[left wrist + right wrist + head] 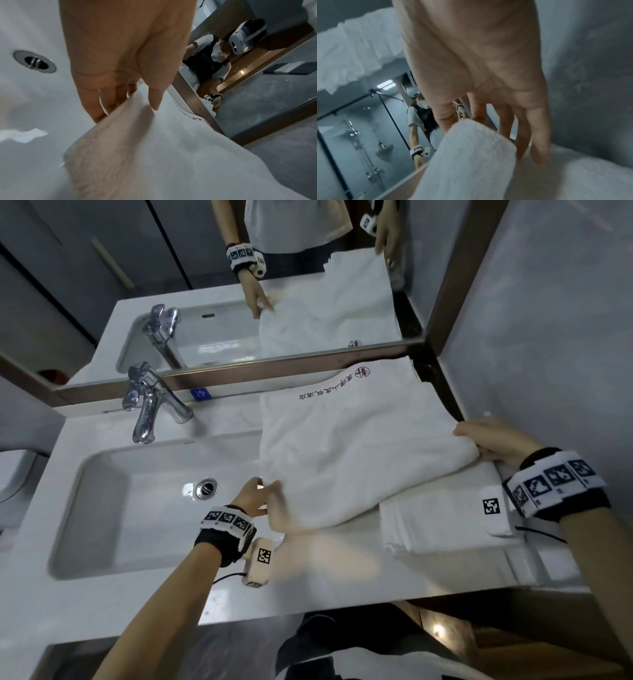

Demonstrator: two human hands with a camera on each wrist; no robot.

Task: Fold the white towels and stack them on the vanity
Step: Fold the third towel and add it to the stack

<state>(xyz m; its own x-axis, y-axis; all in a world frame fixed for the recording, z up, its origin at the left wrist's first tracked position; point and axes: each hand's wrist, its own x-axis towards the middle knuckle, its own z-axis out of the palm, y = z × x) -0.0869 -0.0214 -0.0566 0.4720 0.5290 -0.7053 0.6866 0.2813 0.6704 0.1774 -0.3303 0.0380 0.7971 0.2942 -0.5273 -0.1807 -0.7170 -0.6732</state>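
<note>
A white towel [352, 446] with dark printed lettering lies partly folded on the vanity [308, 583], right of the basin, its far edge against the mirror frame. My left hand [258, 494] pinches its near left fold, thumb on top and fingers beneath, as the left wrist view shows on the towel [171, 155]. My right hand [489, 440] pinches the towel's right fold [471, 155] between thumb and forefinger. A second white towel [442, 518], folded flat, lies under it near the vanity's right front.
The basin [137, 508] with its drain [205, 487] fills the left half of the vanity. A chrome tap [150, 402] stands behind it. The mirror [274, 285] runs along the back, and a grey wall [548, 337] closes the right side.
</note>
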